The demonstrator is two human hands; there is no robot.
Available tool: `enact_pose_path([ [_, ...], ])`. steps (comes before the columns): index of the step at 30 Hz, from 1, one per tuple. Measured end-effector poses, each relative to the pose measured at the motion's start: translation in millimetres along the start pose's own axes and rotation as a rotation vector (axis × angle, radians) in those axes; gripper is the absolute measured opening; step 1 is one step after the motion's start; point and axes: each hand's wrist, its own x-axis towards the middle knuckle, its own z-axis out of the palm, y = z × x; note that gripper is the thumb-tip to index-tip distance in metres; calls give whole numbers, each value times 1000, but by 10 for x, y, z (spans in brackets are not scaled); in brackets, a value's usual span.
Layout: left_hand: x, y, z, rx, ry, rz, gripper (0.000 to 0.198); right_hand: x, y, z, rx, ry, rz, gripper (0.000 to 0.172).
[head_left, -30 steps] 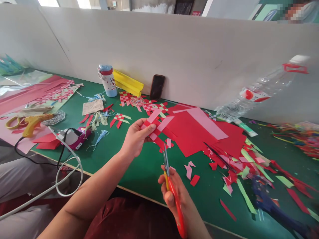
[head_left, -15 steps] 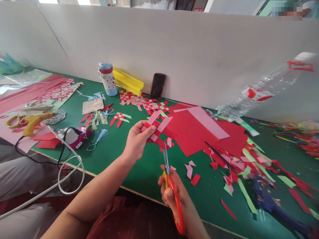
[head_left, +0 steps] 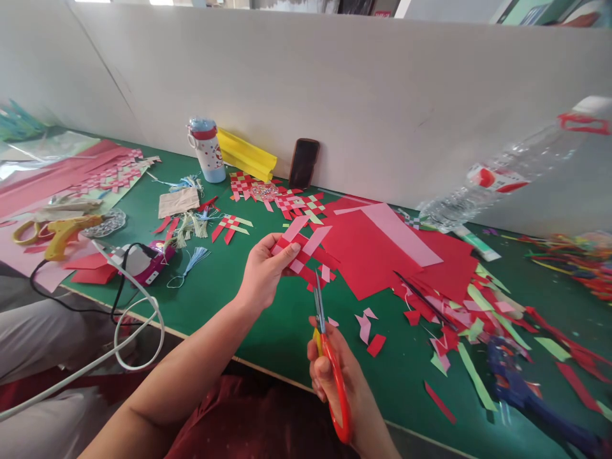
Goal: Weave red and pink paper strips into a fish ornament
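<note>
The plastic bottle (head_left: 507,182) looked blurred to me, its cap cut by the right edge; the right hand (head_left: 356,382) partly covered the handles of the scissors (head_left: 319,306).

phone (head_left: 304,162) leaning on white wall (head_left: 363,95), yellow folded paper (head_left: 246,155) beside cartoon bottle (head_left: 206,150); yellow glue gun (head_left: 62,233) far left.

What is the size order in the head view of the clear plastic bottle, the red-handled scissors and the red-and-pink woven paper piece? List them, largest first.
1. Clear plastic bottle.
2. Red-handled scissors in the right hand, enlarged by nearness to the camera.
3. Red-and-pink woven paper piece in the left hand.
</note>
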Motion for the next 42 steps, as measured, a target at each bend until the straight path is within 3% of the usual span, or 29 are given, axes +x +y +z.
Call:
enact_pose_path([
  [10,48,4,-55,59,-21,-9,37,93,158,-8,66,67,144,76],
  [13,115,75,-128,99,-52,-27,36,69,190,-114,16,120,84,70],
  [19,237,285,-261,249,-174,-114,31,-143,-15,-413,-93,185,11,60],
  [23,271,337,-260,299,-248,-132,29,-211,-156,-523,-186,161,10,55],
  [31,261,259,-205,187,-151,-141,28,-211,-64,-439,-202,175,-3,59],
  [42,232,277,-159,216,-169,-115,31,-169,-129,-526,-236,163,9,63],
])
